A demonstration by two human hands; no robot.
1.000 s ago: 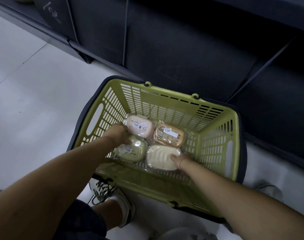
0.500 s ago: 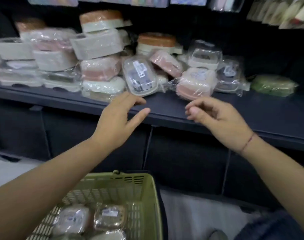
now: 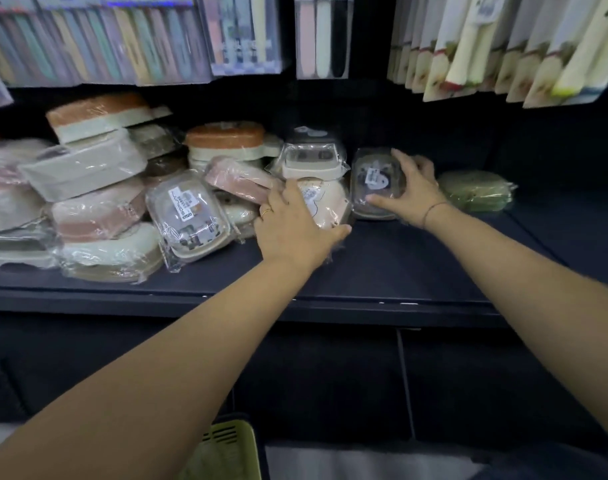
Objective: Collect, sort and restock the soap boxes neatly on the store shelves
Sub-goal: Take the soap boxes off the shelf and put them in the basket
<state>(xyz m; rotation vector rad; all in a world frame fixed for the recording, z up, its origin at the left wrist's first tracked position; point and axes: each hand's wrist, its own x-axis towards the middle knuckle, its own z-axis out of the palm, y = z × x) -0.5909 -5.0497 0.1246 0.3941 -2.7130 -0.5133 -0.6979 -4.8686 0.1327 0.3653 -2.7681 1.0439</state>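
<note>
The left hand (image 3: 295, 226) lies over a cream box (image 3: 330, 206) in the middle of the shelf (image 3: 399, 268). Its fingers (image 3: 280, 202) curl across the top and the thumb hooks the near right edge, grasping it. The right hand (image 3: 415, 188) grasps a dark box (image 3: 371, 181) just right of the cream one, with fingers (image 3: 404, 161) on its far right edge and the thumb on its near side. Both boxes are rounded, wrapped in clear film and carry a white label. The dark box stands tilted up, touching the cream box. A green box (image 3: 475, 190) lies flat just right of the right hand. A loose pile (image 3: 98, 188) of wrapped boxes fills the shelf's left. A green basket (image 3: 226, 452) sits low and near.
</note>
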